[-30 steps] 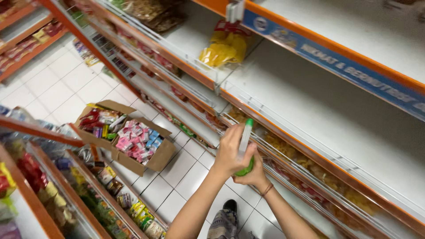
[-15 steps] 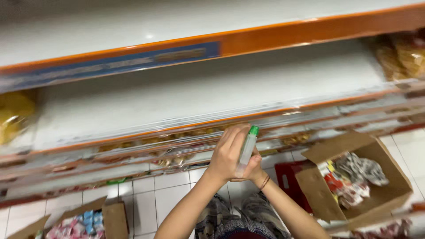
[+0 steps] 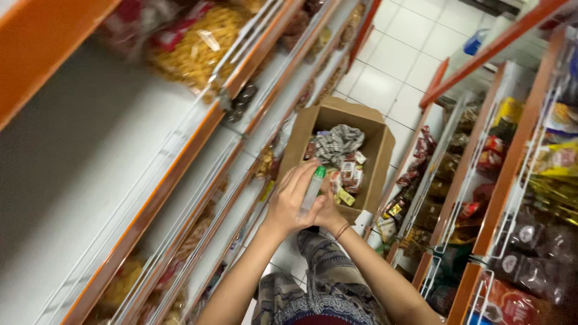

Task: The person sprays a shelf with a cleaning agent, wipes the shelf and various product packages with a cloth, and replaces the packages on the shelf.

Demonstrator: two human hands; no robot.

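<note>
I'm seeing the left hand (image 3: pixel 289 201) wrapping its fingers around a slim tube (image 3: pixel 312 191), green cap at 12 o'clock; right hand (image 3: pixel 328 210) cupping behind. Probably light, stiff, slick plastic: I'd be gripping mid-body. Box (image 3: pixel 379 147) at 1 o'clock.

1. Bright, even store light falls from overhead; shadows are soft.
2. Motion blur smears the snack bags (image 3: pixel 198 42) up and left of the clasped hands (edges worst).
3. The white shelf (image 3: pixel 72 168) beside them shows pale glare.
</note>
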